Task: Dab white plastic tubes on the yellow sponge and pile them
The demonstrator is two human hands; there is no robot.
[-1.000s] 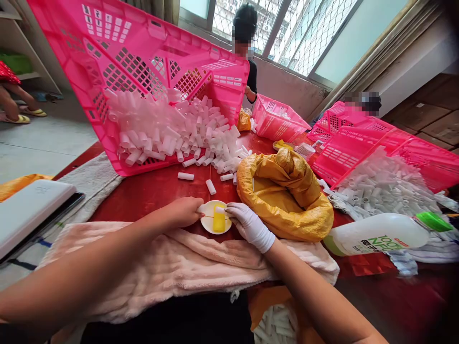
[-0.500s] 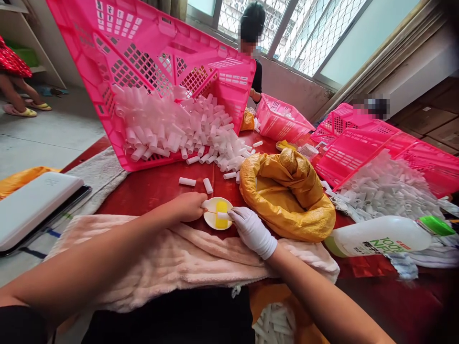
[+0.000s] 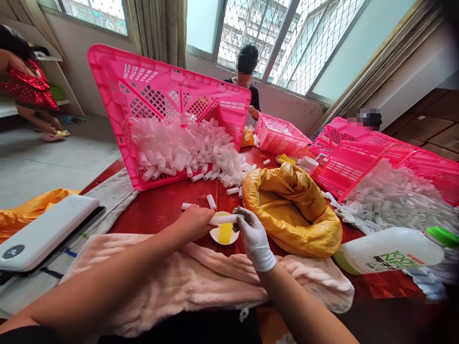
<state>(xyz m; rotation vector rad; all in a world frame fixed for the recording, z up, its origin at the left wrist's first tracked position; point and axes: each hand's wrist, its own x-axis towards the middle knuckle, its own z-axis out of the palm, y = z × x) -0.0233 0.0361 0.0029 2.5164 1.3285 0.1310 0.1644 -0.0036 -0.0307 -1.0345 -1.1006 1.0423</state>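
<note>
A white tube (image 3: 224, 219) lies level between my two hands, above a small white dish (image 3: 215, 235) with something yellow (image 3: 225, 233) in it. My bare left hand (image 3: 196, 222) is closed on the tube's left end. At the right end, my gloved right hand (image 3: 251, 235) pinches the tube with thumb and fingers. Two loose white tubes, one upright-leaning (image 3: 211, 201) and one partly behind my left hand (image 3: 186, 206), rest on the red table just past the dish.
A tilted pink basket (image 3: 118, 105) spills many white tubes ahead. Right of my hands are a rolled-down yellow sack (image 3: 308, 229) and a bottle (image 3: 390, 248). A pink towel (image 3: 215, 282) lines the near edge; a power bank (image 3: 50, 229) lies left. People are beyond.
The view has tilted up. My hands have lifted from the dish, and the white piece, then low over the yellow, is now held between both hands above it.
</note>
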